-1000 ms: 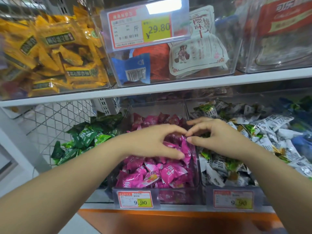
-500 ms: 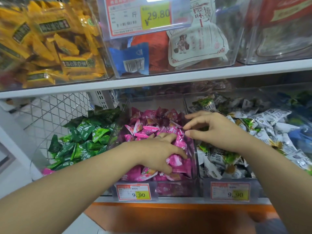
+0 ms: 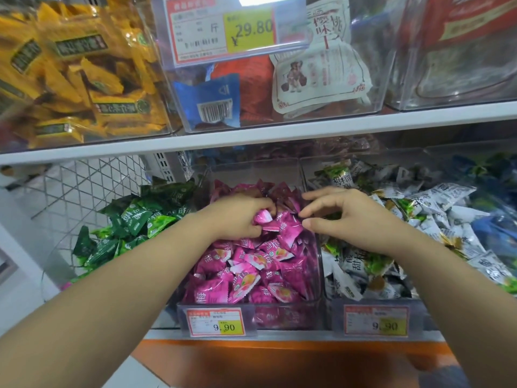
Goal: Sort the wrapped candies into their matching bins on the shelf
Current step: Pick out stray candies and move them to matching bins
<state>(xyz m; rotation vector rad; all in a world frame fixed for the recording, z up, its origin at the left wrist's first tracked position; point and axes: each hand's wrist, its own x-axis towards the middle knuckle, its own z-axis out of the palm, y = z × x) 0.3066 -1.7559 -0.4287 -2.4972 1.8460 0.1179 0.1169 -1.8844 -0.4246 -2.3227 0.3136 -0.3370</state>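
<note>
In the middle of the frame, the left hand (image 3: 237,217) is down in the clear middle bin (image 3: 318,270) with its fingers curled round one pink candy (image 3: 263,217). The candy's crimped end sticks out between finger and thumb. The rest of the pink candies (image 3: 251,275) fill this bin nearly to its rim, and the hand rests on the back half of the heap.

The right hand (image 3: 344,217) hovers centre-right, above the wall where the middle bin meets the right-hand bin (image 3: 419,315). Its fingers are loosely bent, thumb and forefinger are apart, and it holds nothing. Whether a fingertip brushes the topmost wrappers is hard to make out. The two hands are close, with a narrow gap between them.

The right-hand bin holds white-and-green candies (image 3: 436,208) that mound above its rim. At centre-left, dark green candies (image 3: 134,219) are piled against the middle bin's left wall, backed by a wire mesh basket (image 3: 84,186).

The upper shelf board (image 3: 279,135) runs across the frame above both hands, leaving an open band between its underside and the heaps. Above it sit yellow packets (image 3: 84,79) at upper left and a clear box carrying a 29.80 price tag (image 3: 223,29) at top centre. Each lower bin has a 9.90 tag (image 3: 215,322) on its front wall, just above an orange ledge (image 3: 279,357) at the bottom of the frame.
</note>
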